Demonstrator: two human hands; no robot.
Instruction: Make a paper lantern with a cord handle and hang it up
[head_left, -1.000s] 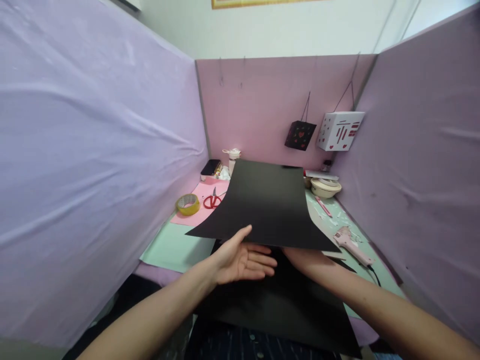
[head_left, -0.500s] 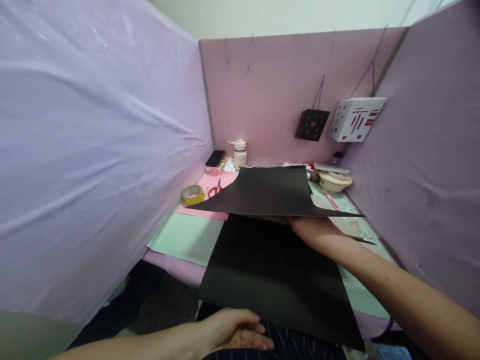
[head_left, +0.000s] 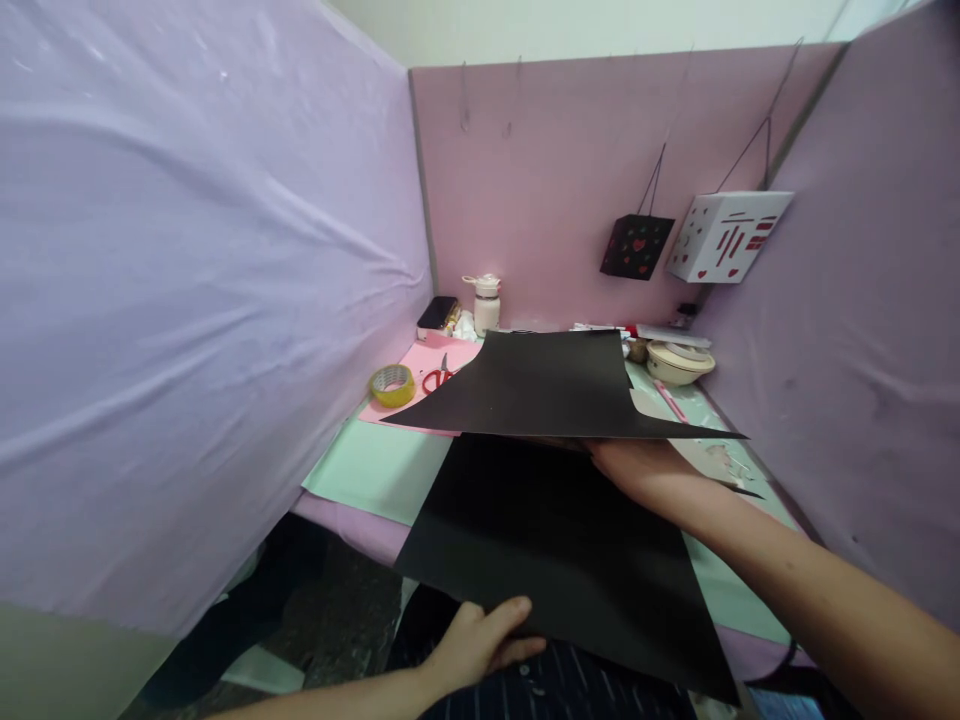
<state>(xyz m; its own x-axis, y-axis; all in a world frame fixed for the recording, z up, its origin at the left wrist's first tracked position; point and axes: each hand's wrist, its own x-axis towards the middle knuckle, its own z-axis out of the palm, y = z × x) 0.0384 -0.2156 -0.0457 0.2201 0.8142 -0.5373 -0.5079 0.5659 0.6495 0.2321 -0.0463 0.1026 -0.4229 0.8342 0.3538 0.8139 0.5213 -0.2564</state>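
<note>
My right hand [head_left: 637, 468] holds up a black sheet of card [head_left: 540, 390] from underneath, so that it hovers nearly flat above the desk. Its fingers are hidden under the sheet. A second, larger black sheet [head_left: 555, 550] lies on the desk below and hangs over the near edge. My left hand [head_left: 480, 640] grips that lower sheet at its near left edge, thumb on top.
A mint green mat [head_left: 375, 470] covers the desk, with pink paper [head_left: 424, 365], red scissors [head_left: 437, 379] and a yellow tape roll [head_left: 392, 384] at the back left. A white bottle [head_left: 487, 304], a bowl [head_left: 679, 362] and two hanging paper lanterns [head_left: 727, 235] lie further back. Purple partitions close both sides.
The raised sheet came down from steeply tilted to nearly flat. My left hand let go of it, dropped toward my lap, then took hold of the lower sheet's near edge.
</note>
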